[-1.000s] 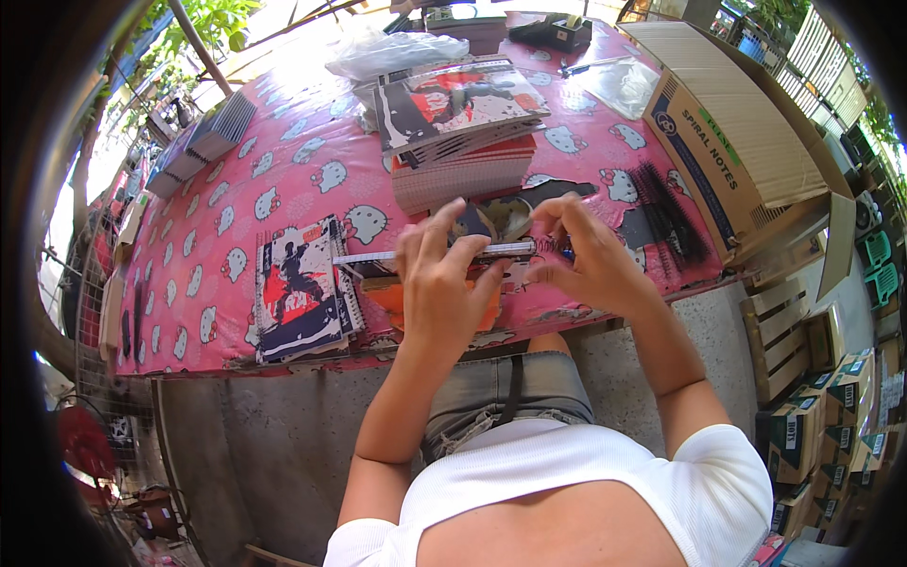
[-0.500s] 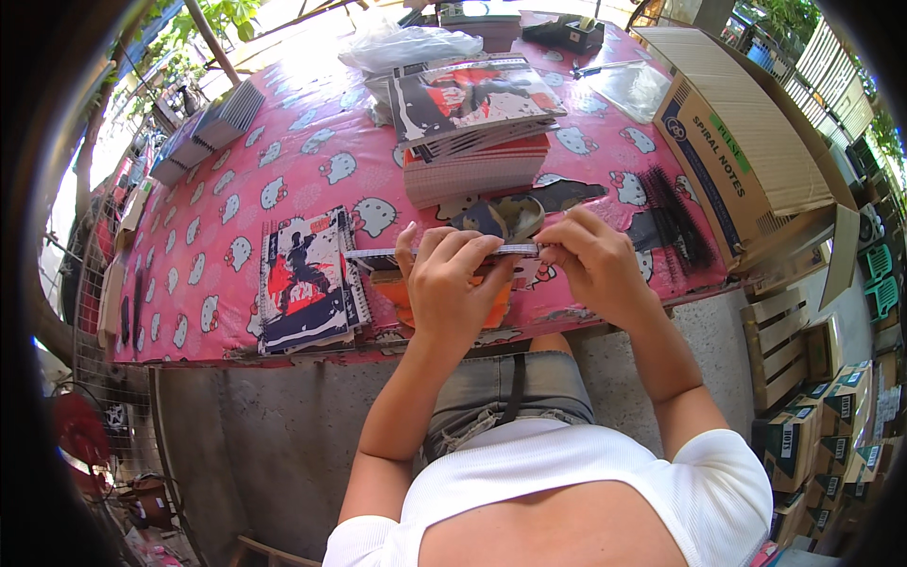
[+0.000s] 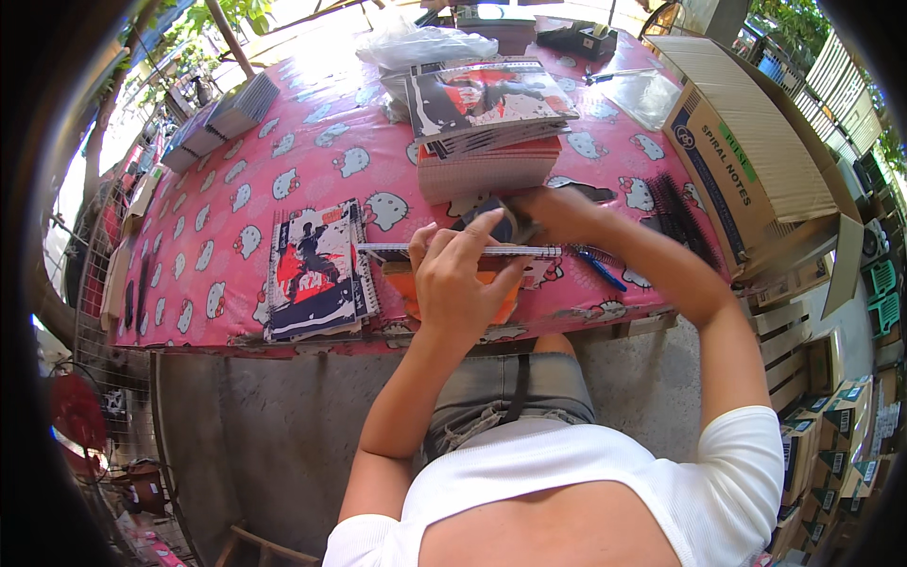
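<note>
My left hand [image 3: 460, 274] grips a notebook [image 3: 534, 252], thumb on the near side and fingers over the top. The notebook stands on edge, its white spine side up, with a row of holes or wire along it. My right hand [image 3: 559, 215] is smeared by motion just beyond the notebook's right part, beside a dark rounded object [image 3: 493, 217] that is partly hidden. Whether it holds anything cannot be made out. An orange block [image 3: 404, 288] shows under the left hand. A slim blue tool [image 3: 603, 269] lies right of the notebook.
Spiral notebooks [image 3: 316, 269] lie at the table's near left. A tall notebook stack [image 3: 491, 113] stands behind my hands. Black spiral coils [image 3: 682, 222] lie near an open cardboard box [image 3: 723, 161] on the right. More stacked books [image 3: 222, 118] sit far left, a plastic bag [image 3: 425, 42] at the back.
My right hand has let go of the notebook's spine edge and moved away over its far side. The blue tool now shows on the table. My left hand keeps its grip.
</note>
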Action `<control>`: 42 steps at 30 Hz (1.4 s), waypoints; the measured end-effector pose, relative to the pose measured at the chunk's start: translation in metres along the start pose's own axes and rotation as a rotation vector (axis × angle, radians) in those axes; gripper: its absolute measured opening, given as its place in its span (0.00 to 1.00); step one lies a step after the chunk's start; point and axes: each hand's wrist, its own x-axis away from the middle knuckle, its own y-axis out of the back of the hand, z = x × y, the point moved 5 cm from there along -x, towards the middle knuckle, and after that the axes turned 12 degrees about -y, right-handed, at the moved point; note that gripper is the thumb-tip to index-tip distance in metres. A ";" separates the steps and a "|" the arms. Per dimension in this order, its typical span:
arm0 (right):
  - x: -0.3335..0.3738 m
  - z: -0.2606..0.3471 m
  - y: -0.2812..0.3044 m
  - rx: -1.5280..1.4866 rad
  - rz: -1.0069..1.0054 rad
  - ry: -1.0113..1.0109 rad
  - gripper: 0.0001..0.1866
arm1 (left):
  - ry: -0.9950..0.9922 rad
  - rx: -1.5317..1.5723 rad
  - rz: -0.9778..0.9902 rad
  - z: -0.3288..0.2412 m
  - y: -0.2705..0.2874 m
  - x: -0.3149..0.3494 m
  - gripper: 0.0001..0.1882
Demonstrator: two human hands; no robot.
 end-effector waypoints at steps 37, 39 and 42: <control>-0.024 0.033 0.039 -1.107 0.099 -0.273 0.25 | 0.237 -0.035 -0.181 0.062 0.044 0.026 0.24; -0.027 0.036 0.047 -1.314 0.262 -0.298 0.25 | 0.267 0.002 -0.195 0.074 0.044 0.036 0.27; -0.041 0.053 0.034 -0.926 0.154 -0.026 0.26 | 0.400 0.201 -0.264 0.082 0.041 0.046 0.32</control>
